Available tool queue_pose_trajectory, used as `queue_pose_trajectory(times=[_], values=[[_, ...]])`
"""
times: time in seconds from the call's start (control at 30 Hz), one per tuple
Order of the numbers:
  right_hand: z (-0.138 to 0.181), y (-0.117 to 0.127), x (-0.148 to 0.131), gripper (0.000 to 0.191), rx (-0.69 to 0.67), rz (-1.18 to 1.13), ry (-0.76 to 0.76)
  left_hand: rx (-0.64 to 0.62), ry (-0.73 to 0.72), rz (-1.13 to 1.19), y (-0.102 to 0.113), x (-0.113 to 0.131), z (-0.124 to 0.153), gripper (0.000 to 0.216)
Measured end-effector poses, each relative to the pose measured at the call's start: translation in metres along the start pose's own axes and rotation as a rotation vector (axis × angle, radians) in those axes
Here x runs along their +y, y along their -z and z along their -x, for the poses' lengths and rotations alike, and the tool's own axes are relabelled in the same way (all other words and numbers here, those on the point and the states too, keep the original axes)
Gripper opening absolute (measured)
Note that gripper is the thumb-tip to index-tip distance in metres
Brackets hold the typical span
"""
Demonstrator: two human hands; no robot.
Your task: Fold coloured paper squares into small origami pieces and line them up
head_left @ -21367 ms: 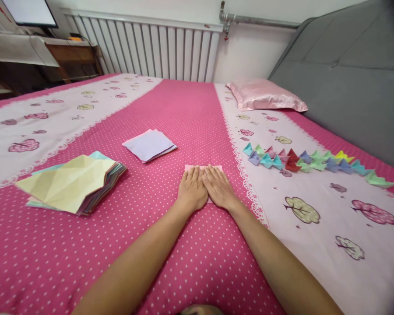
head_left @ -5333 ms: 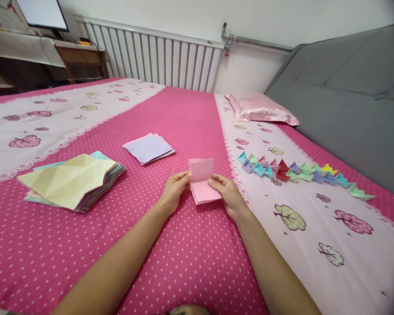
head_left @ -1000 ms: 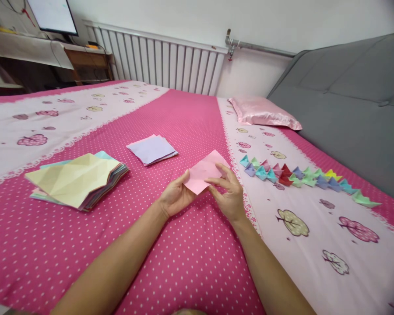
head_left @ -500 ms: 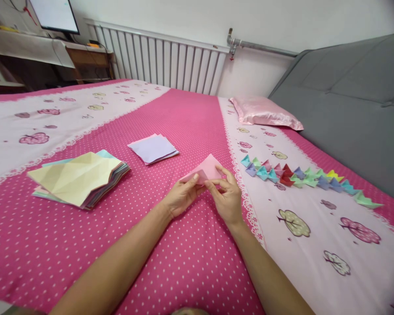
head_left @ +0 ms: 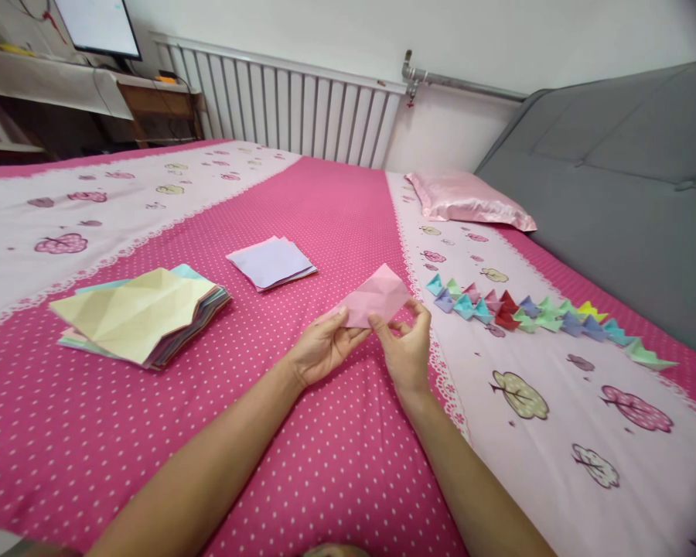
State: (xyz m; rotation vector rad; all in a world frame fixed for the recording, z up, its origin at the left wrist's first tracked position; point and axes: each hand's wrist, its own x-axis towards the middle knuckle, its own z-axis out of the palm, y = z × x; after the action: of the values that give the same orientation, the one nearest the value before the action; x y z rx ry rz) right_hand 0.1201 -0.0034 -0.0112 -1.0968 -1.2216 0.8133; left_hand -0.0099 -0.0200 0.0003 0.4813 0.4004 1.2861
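A pink sheet of folding paper [head_left: 377,296], creased and partly folded, is held above the bed between both hands. My left hand [head_left: 325,344] pinches its left side, thumb on top and fingers beneath. My right hand [head_left: 407,340] grips the lower right edge, its thumb on the near face and the fingers behind. To the left of my hands lies a small stack of square paper [head_left: 271,263], a lilac sheet uppermost. Farther left is a larger pile of creased sheets [head_left: 139,309], topped by a pale yellow one.
Several small folded paper boats [head_left: 507,309] stand in rows on the right of the bedspread [head_left: 325,464]. A pink satin pillow [head_left: 469,199] rests against the grey headboard [head_left: 615,170]. Behind the bed are a white radiator [head_left: 290,100] and a desk with a monitor [head_left: 98,27].
The pink paper has opened out and turned, showing more of its creased face. My right thumb now presses on its near side, and the right fingers have moved behind the edge.
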Motion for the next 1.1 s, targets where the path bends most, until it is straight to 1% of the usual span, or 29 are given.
queue_pose_trajectory(times=[0.1,0.2,0.27,0.4,0.53,0.73,0.9,0.97,1.03,1.1], values=[[0.001,-0.003,0.0,0.061,-0.024,-0.101,-0.056,0.024,0.007,0.001,0.0,0.0,-0.001,0.03],[0.004,-0.005,-0.001,0.056,-0.109,-0.274,-0.115,0.071,-0.013,-0.027,0.001,-0.001,-0.002,0.025],[0.005,-0.006,-0.003,0.051,-0.144,-0.348,-0.163,0.089,-0.054,-0.069,0.002,-0.002,-0.004,0.023],[0.004,-0.006,-0.006,0.038,-0.171,-0.385,-0.261,0.1,-0.124,-0.125,0.002,-0.004,-0.006,0.022],[0.001,-0.004,-0.005,0.036,-0.179,-0.411,-0.331,0.129,-0.089,-0.116,0.004,-0.004,-0.007,0.026],[-0.002,-0.002,-0.005,0.039,-0.17,-0.407,-0.334,0.113,-0.049,-0.11,0.002,-0.005,-0.006,0.034],[-0.001,-0.002,-0.007,0.04,-0.195,-0.408,-0.342,0.145,-0.033,-0.148,0.002,-0.005,-0.006,0.039],[-0.001,-0.002,-0.007,0.042,-0.193,-0.409,-0.334,0.136,-0.034,-0.153,0.004,-0.004,-0.007,0.038],[-0.003,-0.001,-0.006,0.045,-0.18,-0.414,-0.297,0.106,-0.053,-0.171,0.006,-0.001,-0.006,0.031],[-0.006,0.003,-0.006,0.047,-0.158,-0.416,-0.253,0.085,-0.088,-0.241,0.007,0.003,-0.006,0.024]])
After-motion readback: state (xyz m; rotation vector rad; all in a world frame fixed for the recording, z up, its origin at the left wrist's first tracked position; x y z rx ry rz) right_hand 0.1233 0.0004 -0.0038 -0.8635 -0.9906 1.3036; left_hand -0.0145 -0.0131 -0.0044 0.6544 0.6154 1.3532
